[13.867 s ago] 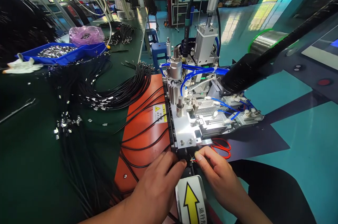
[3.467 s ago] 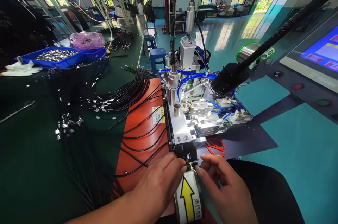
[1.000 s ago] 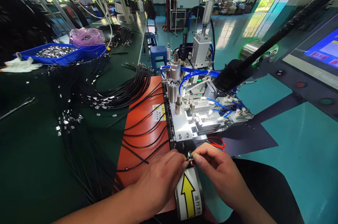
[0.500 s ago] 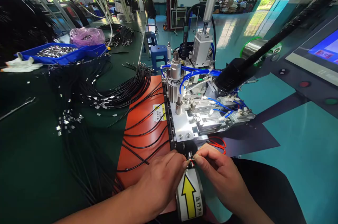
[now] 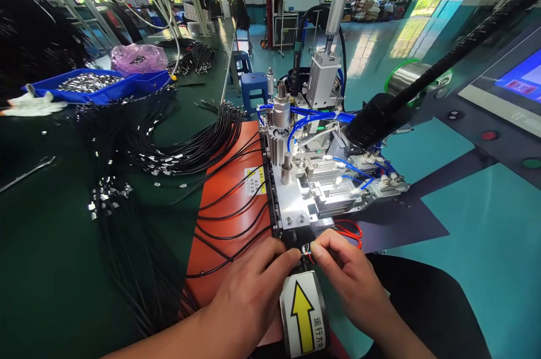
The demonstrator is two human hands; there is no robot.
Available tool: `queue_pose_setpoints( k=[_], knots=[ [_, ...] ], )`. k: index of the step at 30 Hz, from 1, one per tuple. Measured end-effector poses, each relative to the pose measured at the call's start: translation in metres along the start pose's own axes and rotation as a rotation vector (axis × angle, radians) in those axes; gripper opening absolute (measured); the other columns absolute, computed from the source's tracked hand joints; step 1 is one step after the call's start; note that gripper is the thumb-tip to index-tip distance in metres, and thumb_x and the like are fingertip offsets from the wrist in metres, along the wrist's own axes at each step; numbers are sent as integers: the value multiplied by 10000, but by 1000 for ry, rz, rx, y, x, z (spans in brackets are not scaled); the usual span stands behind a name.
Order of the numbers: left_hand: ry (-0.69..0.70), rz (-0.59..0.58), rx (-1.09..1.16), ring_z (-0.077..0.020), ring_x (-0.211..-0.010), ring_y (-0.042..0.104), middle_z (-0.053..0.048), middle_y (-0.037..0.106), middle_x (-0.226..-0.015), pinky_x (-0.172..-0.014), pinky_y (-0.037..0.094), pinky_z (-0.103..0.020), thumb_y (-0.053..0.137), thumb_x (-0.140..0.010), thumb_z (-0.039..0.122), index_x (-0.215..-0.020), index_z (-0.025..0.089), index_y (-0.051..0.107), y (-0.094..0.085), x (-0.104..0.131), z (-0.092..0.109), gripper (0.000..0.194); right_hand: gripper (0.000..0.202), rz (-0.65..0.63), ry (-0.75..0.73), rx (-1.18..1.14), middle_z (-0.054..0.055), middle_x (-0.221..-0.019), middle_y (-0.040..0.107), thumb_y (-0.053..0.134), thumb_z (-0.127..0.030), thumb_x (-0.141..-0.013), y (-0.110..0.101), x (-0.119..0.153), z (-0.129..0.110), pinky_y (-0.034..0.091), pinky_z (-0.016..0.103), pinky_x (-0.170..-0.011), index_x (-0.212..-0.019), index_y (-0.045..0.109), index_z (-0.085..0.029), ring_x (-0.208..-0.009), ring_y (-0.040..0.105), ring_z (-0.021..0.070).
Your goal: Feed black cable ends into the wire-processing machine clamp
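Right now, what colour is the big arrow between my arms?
The arrow is yellow with a black outline, on white; the head view shows it best.

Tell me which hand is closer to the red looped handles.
The right hand, just below the red looped handles in the picture; the left hand is farther away, in front of the orange cover.

1 L hand (image 5: 256, 286), 1 R hand (image 5: 347, 274), 1 arrow lbl (image 5: 302, 317), 2 stools (image 5: 255, 82)

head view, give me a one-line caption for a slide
Left hand and right hand pinch thin coloured wires beside a pneumatic machine, with black cables draped across an orange panel.
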State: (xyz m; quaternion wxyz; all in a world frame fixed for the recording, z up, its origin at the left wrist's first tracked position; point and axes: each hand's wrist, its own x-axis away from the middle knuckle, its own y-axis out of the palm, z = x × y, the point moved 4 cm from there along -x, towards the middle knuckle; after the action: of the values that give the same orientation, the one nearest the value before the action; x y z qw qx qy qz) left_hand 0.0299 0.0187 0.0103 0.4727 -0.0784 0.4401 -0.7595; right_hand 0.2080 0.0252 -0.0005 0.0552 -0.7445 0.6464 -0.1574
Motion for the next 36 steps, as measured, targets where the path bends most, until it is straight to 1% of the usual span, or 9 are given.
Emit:
queue_pose_setpoints(
  k=[3, 7, 15, 25, 36],
  knots=[
    [11, 27, -4, -172, -792, 514, -40, 531, -919, -665, 448, -277, 485, -971, 66, -1246, 237, 576, 0, 1, -1, 336, 289, 21, 12, 29, -22, -769, 561, 486, -400, -1010, 1, -2, 4, 419, 264, -662, -799, 563, -219, -734, 529, 153],
    [1, 17, 15, -183, -823, 523, -51, 539, -961, -699, 469, -297, 513, -951, 58, -1285, 238, 547, 3, 1, -3, 381, 280, 51, 22, 81, -17, -782, 587, 485, -399, -1010, 3, -3, 9, 424, 274, -672, -813, 577, -223, -742, 551, 161],
    [1, 20, -5, -190, -851, 545, -61, 552, -981, -719, 502, -308, 483, -954, 43, -1262, 229, 549, 4, 1, -4, 366, 276, 74, 9, 118, -5, -801, 603, 482, -402, -1009, 4, -2, 13, 443, 282, -677, -819, 583, -228, -747, 578, 172],
    [-16, 12, -22, -194, -863, 549, -65, 553, -1003, -736, 506, -313, 514, -941, 47, -1250, 225, 558, 8, 0, -7, 359, 278, 68, -4, 116, 1, -807, 611, 479, -398, -1012, 4, -4, 14, 449, 289, -684, -819, 590, -230, -760, 581, 179],
    [-11, 9, -43, -200, -872, 548, -63, 549, -1009, -743, 504, -317, 507, -919, 13, -1248, 229, 543, 6, 1, -5, 395, 274, 59, 2, 98, -6, -796, 615, 490, -375, -1011, 3, -4, 12, 448, 286, -691, -803, 590, -226, -761, 584, 173]
  ],
)
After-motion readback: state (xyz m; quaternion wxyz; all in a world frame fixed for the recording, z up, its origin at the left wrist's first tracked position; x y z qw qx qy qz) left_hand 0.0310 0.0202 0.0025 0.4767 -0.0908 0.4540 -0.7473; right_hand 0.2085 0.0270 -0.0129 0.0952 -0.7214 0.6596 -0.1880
